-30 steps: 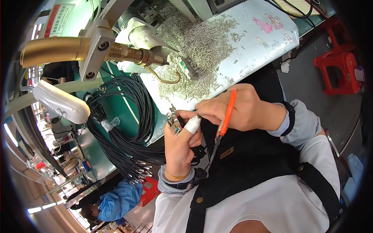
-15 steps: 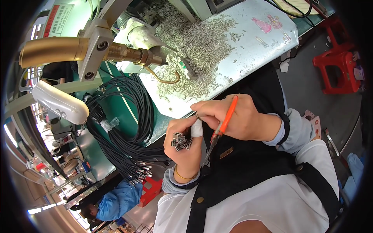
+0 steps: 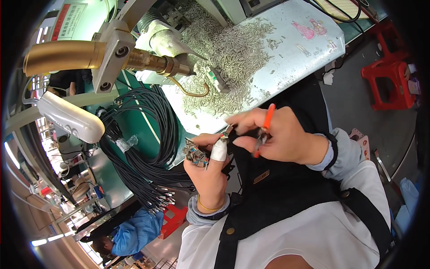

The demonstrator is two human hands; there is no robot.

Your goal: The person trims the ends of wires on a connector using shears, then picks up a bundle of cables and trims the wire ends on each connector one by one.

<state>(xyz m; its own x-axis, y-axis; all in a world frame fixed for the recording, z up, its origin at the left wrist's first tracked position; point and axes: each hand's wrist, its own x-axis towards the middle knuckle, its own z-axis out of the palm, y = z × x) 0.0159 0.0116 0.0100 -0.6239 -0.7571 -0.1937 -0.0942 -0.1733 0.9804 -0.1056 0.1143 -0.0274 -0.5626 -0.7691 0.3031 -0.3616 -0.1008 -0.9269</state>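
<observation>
Metal connectors (image 3: 195,154) fill the closed left grip (image 3: 209,176); the part-spread right grip (image 3: 285,138) holds an orange-handled tool (image 3: 268,117).

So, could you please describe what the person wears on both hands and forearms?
The left hand has a white wrap around the thumb and a thin gold-coloured band at the wrist, beside a grey fabric cuff. The right hand is ungloved; at its wrist are a light-blue inner cuff, a black band and a gathered grey fabric sleeve end, with a white sleeve further up.
</observation>
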